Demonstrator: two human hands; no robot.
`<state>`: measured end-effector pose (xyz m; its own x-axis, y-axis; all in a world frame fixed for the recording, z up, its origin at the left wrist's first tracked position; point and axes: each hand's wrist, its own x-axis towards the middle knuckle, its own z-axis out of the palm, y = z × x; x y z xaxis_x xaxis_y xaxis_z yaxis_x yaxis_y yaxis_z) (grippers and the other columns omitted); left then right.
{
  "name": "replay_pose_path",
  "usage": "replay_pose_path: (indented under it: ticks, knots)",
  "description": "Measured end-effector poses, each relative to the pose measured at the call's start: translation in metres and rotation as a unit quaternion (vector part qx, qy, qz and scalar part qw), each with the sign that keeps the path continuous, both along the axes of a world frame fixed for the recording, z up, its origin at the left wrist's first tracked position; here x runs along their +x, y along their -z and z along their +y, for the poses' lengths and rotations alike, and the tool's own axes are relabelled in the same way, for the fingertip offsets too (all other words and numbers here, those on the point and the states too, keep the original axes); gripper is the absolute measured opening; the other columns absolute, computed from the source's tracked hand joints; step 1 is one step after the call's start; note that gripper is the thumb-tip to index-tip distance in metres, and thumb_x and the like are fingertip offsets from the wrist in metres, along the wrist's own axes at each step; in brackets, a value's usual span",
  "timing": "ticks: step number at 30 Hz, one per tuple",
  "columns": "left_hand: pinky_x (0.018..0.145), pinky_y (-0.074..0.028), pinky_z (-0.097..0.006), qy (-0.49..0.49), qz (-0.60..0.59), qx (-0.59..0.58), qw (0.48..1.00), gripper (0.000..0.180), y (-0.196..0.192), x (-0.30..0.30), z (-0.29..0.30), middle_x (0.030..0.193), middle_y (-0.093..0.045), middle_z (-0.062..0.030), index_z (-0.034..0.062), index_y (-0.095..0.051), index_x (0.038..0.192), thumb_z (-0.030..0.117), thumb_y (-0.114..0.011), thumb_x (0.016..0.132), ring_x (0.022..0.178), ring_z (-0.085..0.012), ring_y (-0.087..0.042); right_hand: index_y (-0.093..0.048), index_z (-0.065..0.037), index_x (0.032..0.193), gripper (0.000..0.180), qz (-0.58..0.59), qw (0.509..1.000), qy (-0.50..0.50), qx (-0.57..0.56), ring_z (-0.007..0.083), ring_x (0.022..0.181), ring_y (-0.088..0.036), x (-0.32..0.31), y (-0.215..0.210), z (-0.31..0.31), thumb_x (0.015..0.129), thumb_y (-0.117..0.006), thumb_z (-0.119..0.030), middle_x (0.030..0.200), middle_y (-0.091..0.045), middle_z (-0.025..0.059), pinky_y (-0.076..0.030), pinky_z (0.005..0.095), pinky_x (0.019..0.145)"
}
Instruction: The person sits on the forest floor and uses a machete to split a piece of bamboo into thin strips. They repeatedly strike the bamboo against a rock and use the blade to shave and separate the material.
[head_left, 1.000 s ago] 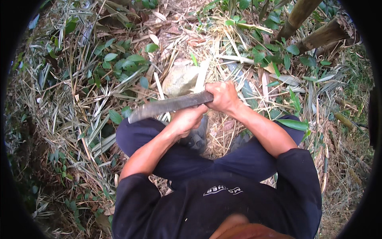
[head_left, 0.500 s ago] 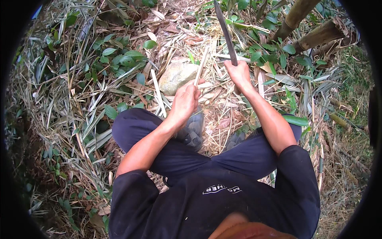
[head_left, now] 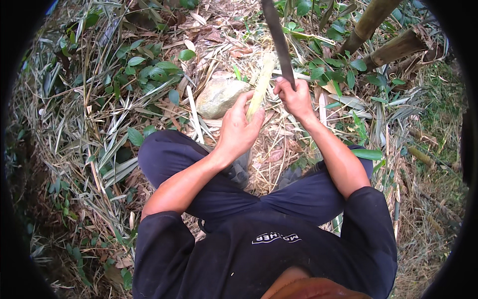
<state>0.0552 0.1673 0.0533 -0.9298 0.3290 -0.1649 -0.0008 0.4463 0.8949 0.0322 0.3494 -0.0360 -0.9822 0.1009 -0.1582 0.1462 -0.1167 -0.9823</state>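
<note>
My left hand (head_left: 238, 130) grips the lower end of a pale yellow bamboo strip (head_left: 262, 82), thumb on one side and fingers on the other. The strip points away from me, its broad face turned up and its far end slightly blurred. My right hand (head_left: 298, 101) is closed round the handle of a machete (head_left: 280, 42). Its long dark blade rises toward the far edge of the view, just right of the strip and apparently apart from it. The handle itself is mostly hidden by my fingers.
A pale rock (head_left: 217, 97) lies beyond my left hand, with another split bamboo strip (head_left: 194, 115) beside it. Cut bamboo stems (head_left: 396, 50) jut in at the far right. Leafy plants (head_left: 149, 70) and dry litter surround my bent legs (head_left: 174, 159).
The strip has rolled from its narrow edge to its broad face. My left hand has shifted right, its grip looser. The machete has moved slightly left and nearer me.
</note>
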Motion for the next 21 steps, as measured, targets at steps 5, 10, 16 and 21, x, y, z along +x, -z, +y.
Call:
replay_pose_path:
  ticks: [5, 10, 16, 21]
  knots:
    - [0.058, -0.045, -0.033, 0.047, 0.113, -0.117, 0.986, 0.038, -0.007, 0.003, 0.005, 0.076, -0.065, -0.0152, 0.0006, -0.05, 0.127, 0.006, -0.061, 0.091, 0.061, -0.02, -0.06, -0.067, 0.005, 0.092, 0.047, -0.007, 0.988, 0.024, -0.153, 0.0053, 0.046, -0.039, -0.003, -0.01, 0.017, 0.094, -0.065, -0.042, 0.053, -0.042, -0.0057, -0.034, 0.0236, 0.046]
    - [0.056, -0.043, -0.04, 0.083, 0.145, -0.156, 0.974, 0.037, -0.006, 0.006, 0.006, 0.065, -0.054, -0.0173, 0.0029, -0.051, 0.125, 0.007, -0.061, 0.09, 0.058, -0.0316, -0.059, -0.063, 0.0, 0.088, 0.037, -0.028, 0.975, 0.049, -0.215, 0.0065, 0.046, -0.04, -0.002, -0.02, 0.032, 0.088, -0.074, -0.036, 0.054, -0.042, -0.0047, -0.037, 0.0257, 0.046]
    - [0.052, -0.04, -0.035, 0.092, 0.08, -0.109, 0.987, 0.032, 0.002, 0.004, 0.007, 0.06, -0.047, -0.0067, 0.001, -0.051, 0.124, 0.022, -0.053, 0.1, 0.052, -0.0197, -0.053, -0.067, 0.003, 0.101, 0.036, -0.025, 0.978, 0.009, -0.206, 0.0062, 0.046, -0.036, -0.004, -0.018, 0.04, 0.095, -0.061, -0.031, 0.053, -0.035, -0.0071, -0.036, 0.0248, 0.049]
    - [0.042, -0.035, -0.024, 0.111, -0.203, 0.085, 0.969, 0.036, 0.008, -0.001, 0.004, 0.058, -0.046, 0.0006, -0.0005, -0.053, 0.12, 0.029, -0.038, 0.107, 0.041, -0.009, -0.042, -0.068, 0.005, 0.103, 0.034, -0.016, 0.966, -0.034, -0.257, 0.006, 0.046, -0.036, -0.002, -0.018, 0.037, 0.094, -0.061, -0.028, 0.053, -0.036, -0.007, -0.035, 0.0242, 0.048]
